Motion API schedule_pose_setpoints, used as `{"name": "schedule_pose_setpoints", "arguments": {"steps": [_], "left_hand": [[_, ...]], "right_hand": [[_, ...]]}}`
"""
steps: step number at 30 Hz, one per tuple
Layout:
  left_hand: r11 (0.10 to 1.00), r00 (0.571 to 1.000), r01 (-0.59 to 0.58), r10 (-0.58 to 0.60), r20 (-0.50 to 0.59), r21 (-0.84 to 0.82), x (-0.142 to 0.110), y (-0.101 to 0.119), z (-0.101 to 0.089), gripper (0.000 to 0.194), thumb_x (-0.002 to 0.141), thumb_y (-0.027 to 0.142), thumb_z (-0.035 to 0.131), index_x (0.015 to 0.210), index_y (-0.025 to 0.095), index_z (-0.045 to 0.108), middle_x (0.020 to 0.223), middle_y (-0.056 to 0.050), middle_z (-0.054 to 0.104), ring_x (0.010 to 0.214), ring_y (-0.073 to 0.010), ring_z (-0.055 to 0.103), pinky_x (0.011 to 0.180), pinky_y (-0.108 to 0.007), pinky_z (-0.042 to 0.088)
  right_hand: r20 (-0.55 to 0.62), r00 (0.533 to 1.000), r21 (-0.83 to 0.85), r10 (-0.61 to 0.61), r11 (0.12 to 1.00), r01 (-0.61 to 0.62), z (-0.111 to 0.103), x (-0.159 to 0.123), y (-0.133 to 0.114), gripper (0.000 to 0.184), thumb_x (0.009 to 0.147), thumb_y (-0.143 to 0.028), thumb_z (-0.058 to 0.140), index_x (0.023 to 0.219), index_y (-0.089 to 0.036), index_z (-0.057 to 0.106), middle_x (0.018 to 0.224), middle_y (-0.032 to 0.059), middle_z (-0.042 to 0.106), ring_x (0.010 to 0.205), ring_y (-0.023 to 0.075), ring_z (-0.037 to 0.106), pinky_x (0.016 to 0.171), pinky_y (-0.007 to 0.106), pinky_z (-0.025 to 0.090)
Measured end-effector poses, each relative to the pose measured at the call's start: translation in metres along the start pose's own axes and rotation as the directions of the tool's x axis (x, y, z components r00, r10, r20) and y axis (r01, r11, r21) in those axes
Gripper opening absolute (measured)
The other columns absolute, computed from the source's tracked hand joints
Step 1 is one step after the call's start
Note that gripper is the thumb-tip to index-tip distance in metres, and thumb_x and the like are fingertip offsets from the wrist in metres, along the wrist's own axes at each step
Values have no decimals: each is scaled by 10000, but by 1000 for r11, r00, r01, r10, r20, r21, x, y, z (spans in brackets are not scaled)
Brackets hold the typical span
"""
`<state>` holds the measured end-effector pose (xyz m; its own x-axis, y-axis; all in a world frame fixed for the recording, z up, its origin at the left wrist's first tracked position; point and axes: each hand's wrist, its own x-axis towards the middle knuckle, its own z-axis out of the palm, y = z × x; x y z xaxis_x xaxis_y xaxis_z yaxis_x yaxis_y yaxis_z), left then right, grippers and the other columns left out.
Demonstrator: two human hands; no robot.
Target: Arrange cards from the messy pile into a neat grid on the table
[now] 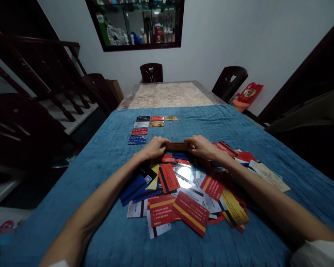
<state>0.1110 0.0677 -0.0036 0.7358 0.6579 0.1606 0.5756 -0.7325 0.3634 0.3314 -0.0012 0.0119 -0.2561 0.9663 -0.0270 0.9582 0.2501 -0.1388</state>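
Observation:
Between my two hands I hold a brownish-gold plastic card, tilted up above the far side of a loose pile. My left hand pinches its left end, and my right hand pinches its right end. Below lies the pile of overlapping cards, with a red card at the front, a blue card at the left and a gold card at the right. Beyond my left hand, several cards lie in short rows, among them a blue card and a black card.
A blue cloth covers the near part of the table, and the patterned tabletop shows beyond it. Dark wooden chairs stand around, one at the far end and one at the right. A red bag sits by the wall.

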Motion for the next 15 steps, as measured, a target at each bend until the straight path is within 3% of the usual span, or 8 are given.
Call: {"name": "schedule_pose_setpoints", "arguments": {"steps": [6,15], "left_hand": [[1000,1000,15,-15,-11,-4,1,-3,5,423,792,53,526,1148,164,727,1083,-64,765,983,-205,706,911,-282,533],[1000,999,-3,2,-48,-26,0,-2,12,452,807,71,548,1236,164,657,1154,-76,739,1068,-234,684,961,-337,528]], "right_hand": [[-29,1000,58,6,998,-5,4,2,2,219,833,-175,540,987,-177,695,961,91,740,854,202,650,665,240,370],[-105,994,47,20,999,-15,8,1,0,436,858,-176,535,1286,-186,613,1008,120,725,851,218,638,706,258,394]]}}
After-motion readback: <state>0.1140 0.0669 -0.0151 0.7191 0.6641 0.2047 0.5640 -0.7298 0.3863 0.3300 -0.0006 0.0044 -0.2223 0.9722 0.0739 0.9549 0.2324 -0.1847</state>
